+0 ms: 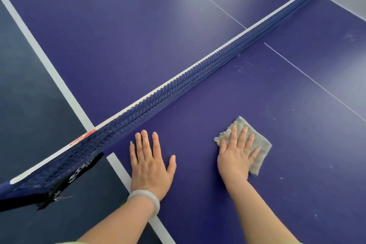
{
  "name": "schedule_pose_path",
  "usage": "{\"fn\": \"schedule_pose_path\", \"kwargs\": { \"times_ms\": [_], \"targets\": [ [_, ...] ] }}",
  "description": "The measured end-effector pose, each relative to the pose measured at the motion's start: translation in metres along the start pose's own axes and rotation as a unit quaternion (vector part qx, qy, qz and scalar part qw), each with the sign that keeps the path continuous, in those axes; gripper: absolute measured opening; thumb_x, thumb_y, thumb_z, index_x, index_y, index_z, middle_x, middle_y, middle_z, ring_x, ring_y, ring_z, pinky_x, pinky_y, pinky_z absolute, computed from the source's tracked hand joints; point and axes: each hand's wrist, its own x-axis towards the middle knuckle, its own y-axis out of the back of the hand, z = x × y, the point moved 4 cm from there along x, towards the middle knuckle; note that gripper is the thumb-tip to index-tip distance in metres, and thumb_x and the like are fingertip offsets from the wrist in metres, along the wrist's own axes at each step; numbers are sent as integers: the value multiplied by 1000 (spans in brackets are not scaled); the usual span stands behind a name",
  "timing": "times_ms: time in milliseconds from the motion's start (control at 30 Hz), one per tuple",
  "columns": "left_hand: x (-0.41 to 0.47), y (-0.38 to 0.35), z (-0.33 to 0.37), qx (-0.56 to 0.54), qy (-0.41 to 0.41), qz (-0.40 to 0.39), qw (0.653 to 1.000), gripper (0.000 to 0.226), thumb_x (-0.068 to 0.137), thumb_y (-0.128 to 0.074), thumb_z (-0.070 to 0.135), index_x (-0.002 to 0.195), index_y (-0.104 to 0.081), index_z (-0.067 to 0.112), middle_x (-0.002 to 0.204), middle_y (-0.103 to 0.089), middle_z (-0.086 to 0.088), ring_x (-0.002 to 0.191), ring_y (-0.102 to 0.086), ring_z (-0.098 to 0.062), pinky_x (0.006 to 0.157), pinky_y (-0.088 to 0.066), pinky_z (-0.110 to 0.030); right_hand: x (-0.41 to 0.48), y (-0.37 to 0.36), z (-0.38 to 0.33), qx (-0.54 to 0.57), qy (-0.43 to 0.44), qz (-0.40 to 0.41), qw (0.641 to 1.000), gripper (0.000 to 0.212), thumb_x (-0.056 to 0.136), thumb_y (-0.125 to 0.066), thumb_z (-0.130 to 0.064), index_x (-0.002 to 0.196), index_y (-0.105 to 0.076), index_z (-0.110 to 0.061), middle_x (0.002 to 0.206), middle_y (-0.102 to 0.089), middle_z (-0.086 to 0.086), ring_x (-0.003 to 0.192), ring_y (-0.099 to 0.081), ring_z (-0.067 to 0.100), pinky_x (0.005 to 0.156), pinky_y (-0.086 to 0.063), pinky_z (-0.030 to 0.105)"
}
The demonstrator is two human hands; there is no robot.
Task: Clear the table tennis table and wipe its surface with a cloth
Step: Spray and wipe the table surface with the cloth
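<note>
The blue table tennis table (pixel 247 105) fills the view. A folded grey cloth (pixel 259 154) lies flat on it near the side edge. My right hand (pixel 236 153) presses flat on the cloth with fingers spread, covering its left half. My left hand (pixel 151 162) rests palm down on the bare table, fingers apart and holding nothing, a little left of the cloth and close to the net. A pale bangle sits on my left wrist. Small whitish specks dot the surface beyond and to the right of the cloth.
The dark blue net (pixel 198 73) with its white top band runs diagonally from lower left to upper right. Its clamp post (pixel 59 186) sticks out past the white side line (pixel 118 170). Dark floor (pixel 29 95) lies to the left.
</note>
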Motion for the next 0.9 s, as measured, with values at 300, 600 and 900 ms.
{"fn": "schedule_pose_path", "kwargs": {
  "times_ms": [300, 600, 900],
  "targets": [
    [-1, -3, -1, -10, -20, 0, 1000, 80, 93, -24, 53, 153, -24, 0, 157, -21, -29, 148, -15, -42, 119, -15, -58, -24, 2, 31, -31, 224, -20, 974, 58, 100, -17, -50, 155, -1, -42, 164, 8, -14, 152, 12, 14, 122, 7, 47],
    [-1, -2, -6, -30, -28, -23, 999, 78, 94, -25, 52, 153, -25, 2, 157, -20, -29, 149, -12, -41, 121, -10, -55, -94, -25, -29, -9, 68, 52, 996, 60, 100, -27, -42, 158, -15, -28, 165, -7, 2, 153, -4, 27, 119, 1, 52],
    [-2, 2, -9, -60, -41, -55, 996, 78, 96, -39, 51, 155, -16, 7, 161, -12, -24, 150, -5, -38, 122, -5, -52, -129, -19, 89, 21, -197, 34, 980, 59, 99, -10, -49, 155, 4, -34, 164, 11, -4, 152, 9, 22, 121, 7, 51]
  ]
}}
